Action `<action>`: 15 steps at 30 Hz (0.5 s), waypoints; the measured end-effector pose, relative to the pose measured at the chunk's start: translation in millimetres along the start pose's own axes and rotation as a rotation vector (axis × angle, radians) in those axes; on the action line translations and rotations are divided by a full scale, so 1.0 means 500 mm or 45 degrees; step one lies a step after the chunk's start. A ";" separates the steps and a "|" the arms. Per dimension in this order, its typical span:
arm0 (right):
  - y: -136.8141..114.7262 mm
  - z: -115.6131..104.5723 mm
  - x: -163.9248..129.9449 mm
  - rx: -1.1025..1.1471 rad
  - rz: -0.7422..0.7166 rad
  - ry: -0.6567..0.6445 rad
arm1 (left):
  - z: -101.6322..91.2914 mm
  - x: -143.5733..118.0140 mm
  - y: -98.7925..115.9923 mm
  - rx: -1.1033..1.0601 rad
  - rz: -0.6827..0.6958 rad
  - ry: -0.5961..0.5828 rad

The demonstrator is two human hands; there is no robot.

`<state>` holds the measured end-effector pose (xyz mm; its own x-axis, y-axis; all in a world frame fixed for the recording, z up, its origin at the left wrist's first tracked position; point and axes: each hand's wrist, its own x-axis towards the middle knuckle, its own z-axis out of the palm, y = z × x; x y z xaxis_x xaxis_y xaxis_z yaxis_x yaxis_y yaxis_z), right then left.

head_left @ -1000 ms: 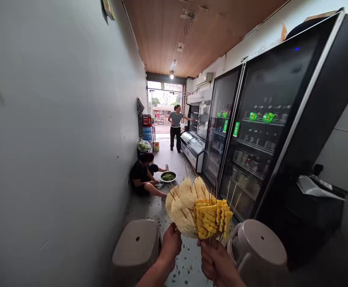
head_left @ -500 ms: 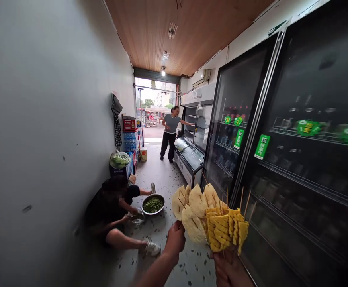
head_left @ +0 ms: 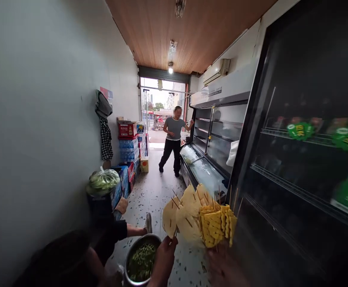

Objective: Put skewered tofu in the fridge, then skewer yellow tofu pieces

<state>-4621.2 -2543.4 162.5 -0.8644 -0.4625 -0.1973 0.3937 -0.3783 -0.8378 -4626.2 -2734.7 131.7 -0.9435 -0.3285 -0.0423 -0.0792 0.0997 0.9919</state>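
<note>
My left hand [head_left: 166, 255] is closed around the thin sticks of skewers with pale, round, flat pieces [head_left: 188, 215]. My right hand [head_left: 226, 265], blurred and dim, is closed below the skewers with yellow, ridged square pieces [head_left: 214, 227]. Both bunches are held upright side by side in front of me and touch or overlap. Bare stick ends poke out above the food. The lower parts of the sticks are hidden by my fingers.
Glass-door fridges [head_left: 305, 167] line the right side, with a display freezer [head_left: 204, 165] beyond. A person [head_left: 173, 135] stands by it. At lower left another person [head_left: 66, 255] sits beside a metal bowl of chopped greens [head_left: 141, 261]. Stacked boxes [head_left: 128, 129] line the left wall.
My view has moved forward along the aisle, bringing the seated person, bowl and freezer nearer. Both hands still hold the skewers. The standing person's outstretched arm has drawn in.
</note>
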 end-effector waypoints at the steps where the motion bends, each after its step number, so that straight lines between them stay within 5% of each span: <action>1: -0.022 -0.011 0.073 0.011 -0.002 0.012 | 0.005 0.082 0.005 -0.022 0.030 -0.015; 8: -0.198 -0.089 0.527 0.100 -0.098 0.237 | 0.083 0.635 0.100 0.067 0.093 -0.067; 12: -0.284 -0.178 0.786 0.090 -0.387 0.447 | 0.163 0.945 0.134 0.087 0.063 -0.072; 15: -0.368 -0.251 0.998 0.031 -0.411 0.453 | 0.210 1.183 0.129 0.123 0.022 -0.062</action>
<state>-5164.3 -2603.8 154.5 -0.9954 -0.0170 -0.0942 0.0909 -0.4779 -0.8737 -5223.0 -2823.8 158.0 -0.9593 -0.2806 -0.0336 -0.0914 0.1958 0.9764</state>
